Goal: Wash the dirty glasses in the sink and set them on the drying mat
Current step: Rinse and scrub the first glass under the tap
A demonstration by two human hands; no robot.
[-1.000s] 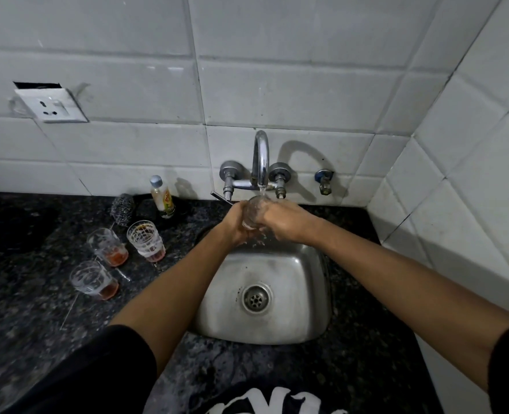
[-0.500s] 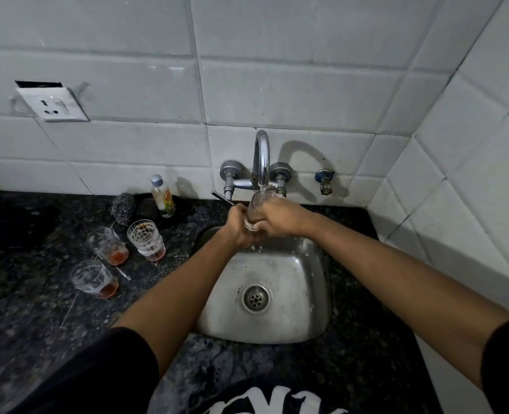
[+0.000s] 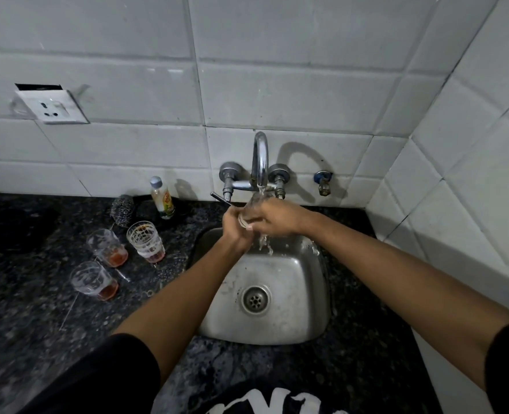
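Both hands are curled round one glass (image 3: 251, 206) under the running tap (image 3: 260, 162), above the sink (image 3: 304, 306): left hand (image 3: 233, 224) gripping its base, right hand (image 3: 277, 218) wrapping its side. The bottle (image 3: 162, 198) label is too blurred to read.

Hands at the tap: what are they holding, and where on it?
Both hold one glass under the running tap. The left hand grips its lower end; the right hand wraps its side. Exact finger placement cannot be told.

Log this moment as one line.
step: rinse | hands: left, right on glass | tap: running | waiting: three glasses, counter
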